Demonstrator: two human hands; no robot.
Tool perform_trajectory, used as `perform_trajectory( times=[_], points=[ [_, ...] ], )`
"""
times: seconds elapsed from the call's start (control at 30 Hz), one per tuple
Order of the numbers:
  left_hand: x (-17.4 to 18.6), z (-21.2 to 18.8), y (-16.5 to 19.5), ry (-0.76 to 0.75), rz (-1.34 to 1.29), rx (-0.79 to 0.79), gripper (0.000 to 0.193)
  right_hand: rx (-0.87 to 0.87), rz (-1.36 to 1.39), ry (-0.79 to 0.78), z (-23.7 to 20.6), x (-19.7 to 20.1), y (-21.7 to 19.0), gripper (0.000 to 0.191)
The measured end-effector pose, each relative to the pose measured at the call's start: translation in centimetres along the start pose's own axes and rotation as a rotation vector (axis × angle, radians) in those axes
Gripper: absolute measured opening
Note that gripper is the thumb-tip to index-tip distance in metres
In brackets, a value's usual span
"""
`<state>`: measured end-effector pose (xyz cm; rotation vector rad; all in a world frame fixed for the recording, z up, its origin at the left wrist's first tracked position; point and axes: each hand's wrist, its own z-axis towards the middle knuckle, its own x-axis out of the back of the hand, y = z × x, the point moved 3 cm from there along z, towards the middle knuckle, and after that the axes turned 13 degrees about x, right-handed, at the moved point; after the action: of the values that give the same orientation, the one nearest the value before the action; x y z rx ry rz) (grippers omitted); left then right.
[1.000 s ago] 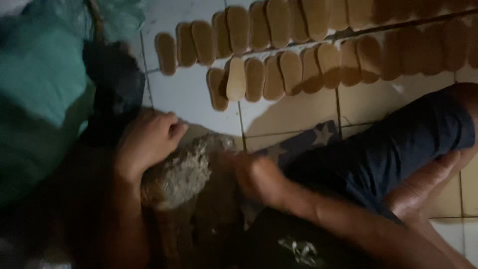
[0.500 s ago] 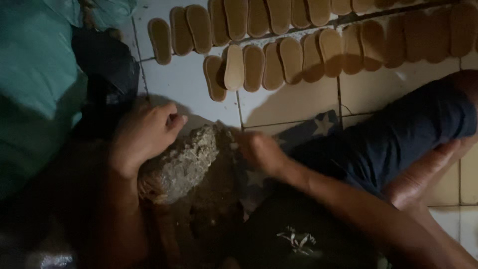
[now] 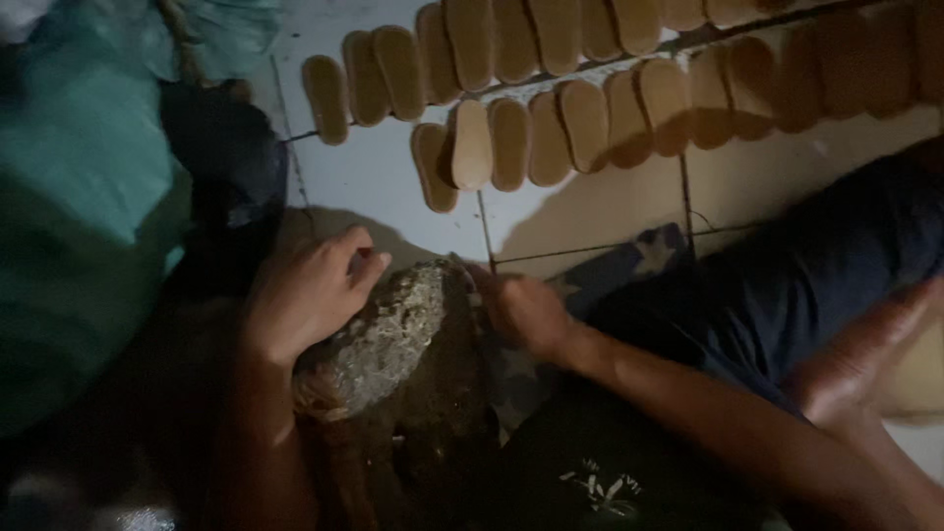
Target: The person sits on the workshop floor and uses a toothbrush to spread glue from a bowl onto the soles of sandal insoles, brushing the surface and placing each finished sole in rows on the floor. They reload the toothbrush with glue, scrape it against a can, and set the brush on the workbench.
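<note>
Floor: white tiled floor (image 3: 374, 187), dimly lit.
Block: rough grey block (image 3: 388, 334), low centre.
Left hand (image 3: 305, 295): fingers curled on block's upper-left edge; best kept firm.
Right hand (image 3: 526, 310): at block's right edge; grip unclear.
Soles: tan insoles (image 3: 590, 118) in rows beyond block.

A small home workshop for making footwear, worked from the floor: beyond the fingers (image 3: 369, 264), rows of tan shoe insoles (image 3: 590, 88) lie on pale tiles (image 3: 374, 177), with a big teal sack (image 3: 79, 226) slumped just left of them in dim light.
</note>
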<state>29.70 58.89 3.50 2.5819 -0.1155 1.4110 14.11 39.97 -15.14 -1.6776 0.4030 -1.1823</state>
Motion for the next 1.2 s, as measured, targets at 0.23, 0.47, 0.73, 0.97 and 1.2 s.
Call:
perform_trajectory(
  times=[0.23, 0.47, 0.73, 0.97, 1.2],
  points=[
    [-0.7, 0.4, -0.4, -0.187, 0.068, 0.09, 0.038, -0.071, 0.021, -0.044, -0.4, 0.4, 0.0, 0.014],
    [-0.4, 0.3, 0.3, -0.274, 0.07, 0.209, 0.044, -0.075, 0.11, -0.272, -2.6, 0.9, -4.1, 0.026],
    [-0.6, 0.2, -0.3, -0.157, -0.051, 0.095, 0.048, 0.274, 0.24, 0.19, -2.1, 2.8, 0.6, 0.035],
    [0.6, -0.6, 0.9, -0.187, 0.04, 0.17, 0.042, 0.104, -0.149, 0.35, -2.1, 0.9, 9.1, 0.022],
    [1.2, -0.5, 1.1, -0.121, 0.055, 0.107, 0.041, -0.047, -0.045, 0.048, -0.4, 0.5, 0.5, 0.008]
  ],
)
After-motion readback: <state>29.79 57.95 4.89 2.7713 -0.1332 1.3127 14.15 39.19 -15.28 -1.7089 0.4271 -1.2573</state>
